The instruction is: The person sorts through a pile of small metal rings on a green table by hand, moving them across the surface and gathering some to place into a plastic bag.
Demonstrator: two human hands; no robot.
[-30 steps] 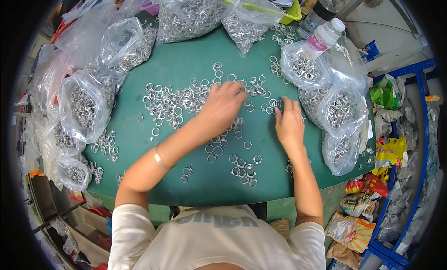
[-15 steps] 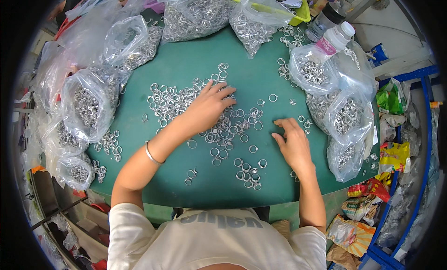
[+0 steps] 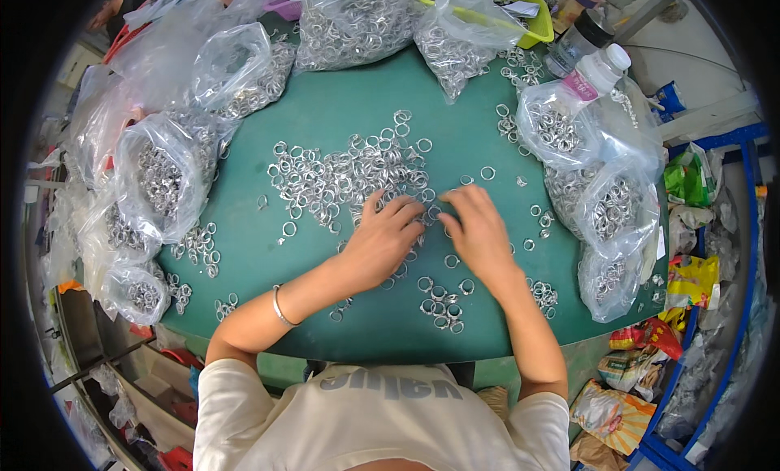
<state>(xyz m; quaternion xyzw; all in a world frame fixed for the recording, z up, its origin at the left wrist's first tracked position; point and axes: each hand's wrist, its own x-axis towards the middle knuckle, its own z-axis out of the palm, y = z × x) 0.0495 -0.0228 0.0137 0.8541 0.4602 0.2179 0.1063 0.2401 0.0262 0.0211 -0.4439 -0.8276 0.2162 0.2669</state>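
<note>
A loose heap of silver-coloured metal rings (image 3: 370, 166) is spread over the middle of the green table. At the heap's near edge, my left hand (image 3: 386, 237) lies palm down with its fingers apart, touching rings. My right hand (image 3: 479, 234) is just right of it, thumb and fingers apart, their tips beside a few rings at the heap's right edge. Rings under both palms are hidden. Close to the table's front, between my forearms, sits a small cluster of rings (image 3: 443, 302). Another small group (image 3: 543, 296) rests just right of my right forearm.
Clear plastic bags of rings line the left (image 3: 158, 175), the back (image 3: 353, 32) and the right (image 3: 609, 207) of the green table (image 3: 268, 308). A yellow-green basket (image 3: 536, 28), a white bottle (image 3: 601, 69) and a dark-lidded jar (image 3: 578, 42) stand at the back right. Blue shelving (image 3: 751, 227) rises beyond.
My left hand has drawn back from the middle of the heap to its near edge. My right hand has moved left and up to the rings, and the hands are now close together.
</note>
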